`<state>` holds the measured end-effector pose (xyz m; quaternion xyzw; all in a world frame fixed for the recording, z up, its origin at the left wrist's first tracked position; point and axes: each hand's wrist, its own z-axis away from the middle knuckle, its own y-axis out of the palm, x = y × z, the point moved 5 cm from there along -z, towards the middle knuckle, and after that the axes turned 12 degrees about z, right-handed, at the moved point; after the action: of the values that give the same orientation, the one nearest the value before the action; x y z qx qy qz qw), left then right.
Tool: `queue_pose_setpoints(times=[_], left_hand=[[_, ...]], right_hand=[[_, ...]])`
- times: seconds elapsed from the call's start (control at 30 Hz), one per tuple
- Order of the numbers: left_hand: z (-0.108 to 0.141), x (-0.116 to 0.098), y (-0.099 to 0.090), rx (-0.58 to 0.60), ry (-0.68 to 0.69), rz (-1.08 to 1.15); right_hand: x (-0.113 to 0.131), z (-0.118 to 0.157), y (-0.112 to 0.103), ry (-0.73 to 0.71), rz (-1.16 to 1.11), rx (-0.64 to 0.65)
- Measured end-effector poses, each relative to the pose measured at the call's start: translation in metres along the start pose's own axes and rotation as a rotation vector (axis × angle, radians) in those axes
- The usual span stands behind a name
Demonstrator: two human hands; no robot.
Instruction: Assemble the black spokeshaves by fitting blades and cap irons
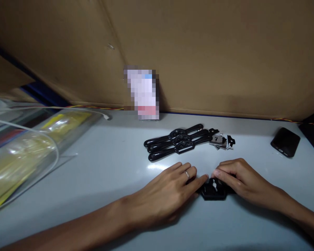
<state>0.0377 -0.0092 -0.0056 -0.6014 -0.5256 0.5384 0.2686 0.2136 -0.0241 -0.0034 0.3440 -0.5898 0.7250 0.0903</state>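
On the table in front of me lies a black spokeshave (214,194), its two handles partly under my hands. A silvery screw or wing-shaped piece (215,185) shows at its middle. My left hand (172,184), with a ring on one finger, is closed over the left handle, its index finger reaching to the middle section. My right hand (235,177) has thumb and index finger pinched together at the upper edge of the middle section; what sits between their tips is hidden. Beyond my hands lie several black spokeshave bodies (184,148) side by side.
Flat grey blades (216,140), black cap pieces (231,140) and small screws lie beside the bodies. A black phone (285,142) rests at right. A blurred-out card (145,94) leans on the cardboard wall (211,52). Clear plastic packaging (42,146) and a white cable (56,146) are at left.
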Motion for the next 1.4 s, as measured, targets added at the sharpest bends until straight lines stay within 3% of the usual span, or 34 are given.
queue_pose_setpoints(times=[0.47,0.73,1.4], left_hand=[[0.002,0.001,0.003,-0.011,0.006,-0.003],[0.004,-0.001,0.002,-0.036,0.052,-0.069],[0.002,-0.004,-0.001,-0.096,0.097,-0.095]], right_hand=[[0.003,0.006,-0.021,0.046,0.253,-0.139],[-0.002,0.003,-0.009,0.078,0.269,-0.075],[-0.003,0.003,-0.008,0.066,0.230,-0.062]])
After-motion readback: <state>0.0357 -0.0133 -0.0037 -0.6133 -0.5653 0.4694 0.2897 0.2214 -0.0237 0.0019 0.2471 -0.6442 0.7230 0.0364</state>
